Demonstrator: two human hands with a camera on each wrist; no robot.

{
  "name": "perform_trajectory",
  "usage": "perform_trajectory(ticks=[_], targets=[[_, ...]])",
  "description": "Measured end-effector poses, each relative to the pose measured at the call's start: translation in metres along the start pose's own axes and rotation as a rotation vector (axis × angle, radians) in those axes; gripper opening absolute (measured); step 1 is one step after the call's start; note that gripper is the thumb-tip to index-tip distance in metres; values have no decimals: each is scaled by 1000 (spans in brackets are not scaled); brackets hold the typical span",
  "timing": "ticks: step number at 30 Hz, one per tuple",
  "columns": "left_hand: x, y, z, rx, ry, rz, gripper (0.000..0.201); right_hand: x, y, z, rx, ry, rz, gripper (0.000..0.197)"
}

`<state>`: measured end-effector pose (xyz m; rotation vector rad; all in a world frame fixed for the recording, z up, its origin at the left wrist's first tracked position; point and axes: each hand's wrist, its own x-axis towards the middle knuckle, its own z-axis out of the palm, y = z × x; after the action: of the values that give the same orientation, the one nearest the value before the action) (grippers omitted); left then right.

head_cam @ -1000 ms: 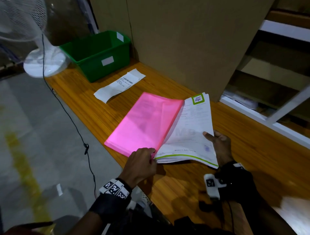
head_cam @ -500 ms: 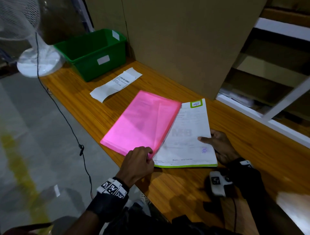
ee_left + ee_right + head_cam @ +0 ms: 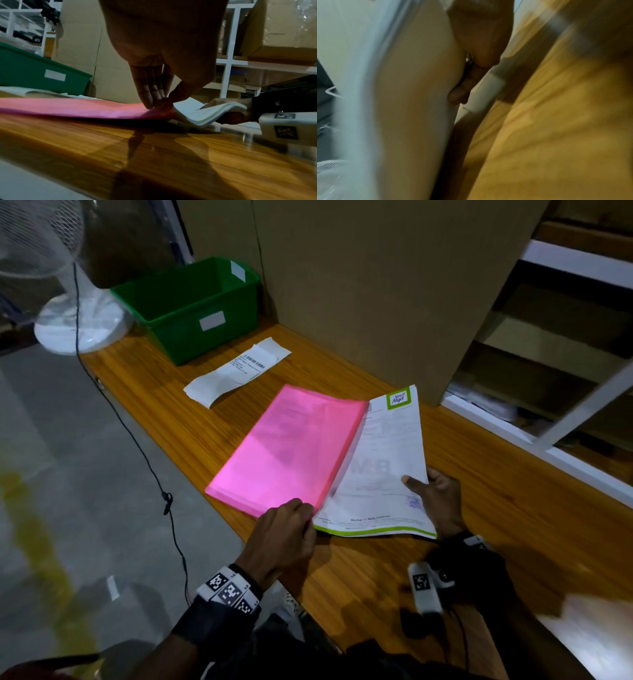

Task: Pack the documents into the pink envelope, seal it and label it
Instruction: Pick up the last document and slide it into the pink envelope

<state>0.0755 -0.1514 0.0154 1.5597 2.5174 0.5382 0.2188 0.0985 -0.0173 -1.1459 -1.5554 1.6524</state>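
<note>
The pink envelope (image 3: 287, 450) lies flat on the wooden counter (image 3: 496, 508), its near corner close to the counter's front edge, past which the grey floor (image 3: 68, 474) drops away. Its open mouth faces right, and the stack of documents (image 3: 380, 474) sits partly inside it, the right half sticking out and bowed upward. Bare wood stretches to the right of the papers and toward the viewer. Behind them a tall cardboard box (image 3: 376, 285) stands close, and a white shelf frame (image 3: 548, 440) borders the counter's far right side.

The top sheet carries a green logo reading "little Angel" at its far corner; a footer line near its green lower border is too blurred to read surely. A white receipt (image 3: 236, 371) with a barcode lies beyond the envelope, beside a green bin (image 3: 191, 313) bearing blank white stickers.

The left hand (image 3: 284, 535) pinches the envelope's near mouth corner, fingers (image 3: 149, 94) and thumb closed on the pink flap. The right hand (image 3: 438, 501) grips the documents at their right edge, thumb on top and fingers (image 3: 460, 88) curled underneath against the paper.
</note>
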Motion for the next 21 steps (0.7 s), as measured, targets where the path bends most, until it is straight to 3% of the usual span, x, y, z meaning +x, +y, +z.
perform_trajectory(ticks=[3, 7, 10, 12, 14, 18, 21], targets=[[1, 6, 4, -75, 28, 2, 8, -6, 5, 13, 44, 11, 18, 19], [2, 7, 5, -207, 29, 11, 18, -10, 5, 18, 144, -5, 115, 20], [6, -19, -2, -302, 86, -35, 25, -10, 4, 12, 162, -77, 162, 23], [6, -43, -10, -244, 76, -65, 35, -11, 6, 8, 116, -161, 180, 29], [6, -66, -15, -136, 22, -98, 50, -11, 6, 5, 74, -199, 171, 35], [14, -104, -19, 12, -107, -282, 88, -14, 5, 10, 111, -117, 146, 36], [26, -120, -24, 19, -223, -410, 96, -21, 12, 24, 184, -165, 184, 38]])
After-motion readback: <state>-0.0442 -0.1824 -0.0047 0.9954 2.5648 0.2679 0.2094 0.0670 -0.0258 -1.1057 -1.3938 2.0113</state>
